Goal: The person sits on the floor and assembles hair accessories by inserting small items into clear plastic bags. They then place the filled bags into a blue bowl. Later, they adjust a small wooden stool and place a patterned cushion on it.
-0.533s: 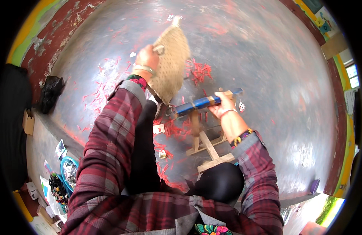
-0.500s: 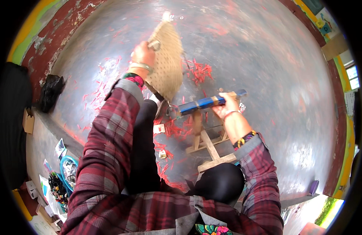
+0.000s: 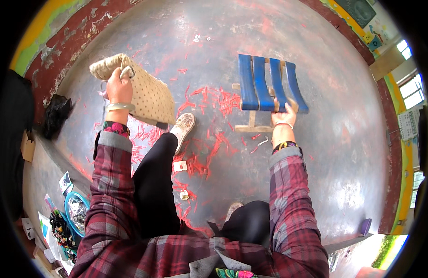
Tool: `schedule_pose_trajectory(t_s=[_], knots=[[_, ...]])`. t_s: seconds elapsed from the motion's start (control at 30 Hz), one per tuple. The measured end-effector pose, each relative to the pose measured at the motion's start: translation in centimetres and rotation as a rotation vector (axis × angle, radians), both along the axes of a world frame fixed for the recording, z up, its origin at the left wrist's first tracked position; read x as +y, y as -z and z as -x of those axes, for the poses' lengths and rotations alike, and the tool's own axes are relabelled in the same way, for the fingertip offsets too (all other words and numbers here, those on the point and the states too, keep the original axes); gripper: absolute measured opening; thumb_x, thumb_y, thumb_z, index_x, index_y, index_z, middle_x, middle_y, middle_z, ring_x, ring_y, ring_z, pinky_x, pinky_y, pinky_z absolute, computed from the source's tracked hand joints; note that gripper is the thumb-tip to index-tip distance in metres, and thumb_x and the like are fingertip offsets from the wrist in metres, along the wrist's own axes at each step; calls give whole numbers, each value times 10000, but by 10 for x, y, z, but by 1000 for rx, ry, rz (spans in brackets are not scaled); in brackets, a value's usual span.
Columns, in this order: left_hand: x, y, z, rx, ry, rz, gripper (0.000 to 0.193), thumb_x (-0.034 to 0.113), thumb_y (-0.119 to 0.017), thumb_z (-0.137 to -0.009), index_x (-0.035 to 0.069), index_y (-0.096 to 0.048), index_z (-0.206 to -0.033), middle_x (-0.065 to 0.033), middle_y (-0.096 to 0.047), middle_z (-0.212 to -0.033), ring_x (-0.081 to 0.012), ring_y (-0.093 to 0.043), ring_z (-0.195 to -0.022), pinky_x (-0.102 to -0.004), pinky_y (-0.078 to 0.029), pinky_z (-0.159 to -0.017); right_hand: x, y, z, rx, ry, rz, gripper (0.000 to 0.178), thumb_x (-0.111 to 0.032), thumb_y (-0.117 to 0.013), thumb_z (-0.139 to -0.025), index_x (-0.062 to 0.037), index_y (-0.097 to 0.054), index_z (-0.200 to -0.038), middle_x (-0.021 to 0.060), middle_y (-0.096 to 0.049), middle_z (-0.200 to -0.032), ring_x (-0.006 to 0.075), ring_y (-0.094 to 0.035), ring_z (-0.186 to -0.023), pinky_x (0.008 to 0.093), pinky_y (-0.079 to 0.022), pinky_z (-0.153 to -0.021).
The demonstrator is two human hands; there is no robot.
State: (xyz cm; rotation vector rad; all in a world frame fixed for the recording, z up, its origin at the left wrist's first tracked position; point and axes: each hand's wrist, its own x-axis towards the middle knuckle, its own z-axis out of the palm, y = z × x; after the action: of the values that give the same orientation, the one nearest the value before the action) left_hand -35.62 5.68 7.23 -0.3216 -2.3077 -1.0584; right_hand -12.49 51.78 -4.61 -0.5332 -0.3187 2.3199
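In my left hand (image 3: pixel 118 89), closed on its upper edge, hangs a flat beige dotted cushion-like piece (image 3: pixel 151 95). It has a rolled or folded top and a dark lower corner; I cannot tell whether it is a cushion or a bag. My right hand (image 3: pixel 284 124) grips the near edge of a low wooden stool (image 3: pixel 261 83), its seat made of blue straps. The stool is tilted, with its wooden legs partly under the seat. Whether the legs touch the floor is unclear.
Red paper scraps (image 3: pixel 221 99) litter the floor around my left shoe (image 3: pixel 184 124). Two small boxes (image 3: pixel 180 166) lie among them. A black plastic bag (image 3: pixel 57 116) sits by the left wall, and a blue-rimmed basket (image 3: pixel 77 213) stands near my left elbow. A purple container (image 3: pixel 365 226) is at lower right.
My left hand has swung left and lower with the dotted piece. My right hand has moved the stool forward and turned it, so the blue straps face up. My left shoe now shows fully.
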Motion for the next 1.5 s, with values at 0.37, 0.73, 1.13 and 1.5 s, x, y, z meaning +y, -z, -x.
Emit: schedule_pose_trajectory(t_s=[0.37, 0.73, 1.13, 1.5], knots=[[33, -19, -56, -209, 626, -143, 212, -12, -446, -797, -29, -578, -962, -22, -584, -723, -93, -508, -657, -241, -434, -603, -20, 58, -38, -601, -178, 60, 697, -514, -626, -749, -11, -418, -1185, 186, -536, -1110, 339, -543, -981, 485, -421, -895], [15, -97, -170, 109, 808, -427, 187, 84, -510, -873, -53, -547, -995, -71, -575, -787, -138, -516, -684, -258, -421, -622, -203, -91, -98, -38, -1094, -460, 731, -522, -644, -730, -67, -424, -1259, 87, -481, -1252, 213, -448, -1163, 388, -352, -979], [-45, -56, -269, -844, 970, -1096, 347, 1, -535, -809, 28, -481, -1151, -61, -579, -1040, -161, -566, -944, -317, -452, -842, -234, -209, -160, -35, -182, -884, 670, 161, -471, -628, -73, -387, -1251, 83, -402, -1304, 211, -442, -1166, 316, -386, -958], [-9, 63, -366, -1386, 765, -1657, 431, -15, -504, -649, 18, -562, -1076, -103, -621, -1003, -275, -596, -926, -461, -469, -862, -354, -268, -220, -895, -452, -1955, 866, -101, -726, -596, -7, -267, -1325, 187, -533, -1156, 259, -550, -1043, 299, -420, -869]])
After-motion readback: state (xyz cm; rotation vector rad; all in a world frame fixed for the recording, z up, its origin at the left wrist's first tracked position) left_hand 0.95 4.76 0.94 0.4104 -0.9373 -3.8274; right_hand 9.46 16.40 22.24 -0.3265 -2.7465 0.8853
